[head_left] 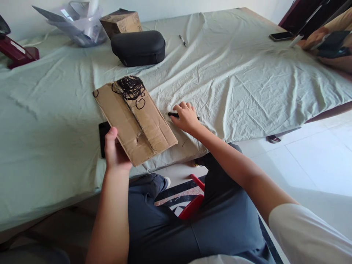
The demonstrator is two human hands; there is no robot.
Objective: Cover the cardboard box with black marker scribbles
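My left hand [115,152] grips the lower left edge of a flat cardboard box [132,124], thumb on top and the other fingers hidden beneath. The box is tilted above the cloth, with a dense black scribble and several loops drawn at its far end. To its right, my right hand [185,116] is low over the table, fingers curled around a black marker [173,114]. The marker's two ends stick out on either side of that hand. A dark phone [103,137] lies partly hidden behind the left hand and the box.
A pale green wrinkled cloth [247,73] covers the table. Toward the back are a black case [138,48], a small cardboard box [125,22], a clear plastic bin [82,27] and a pen [183,40]. At right, another person's hand [316,37] is near a phone [282,36].
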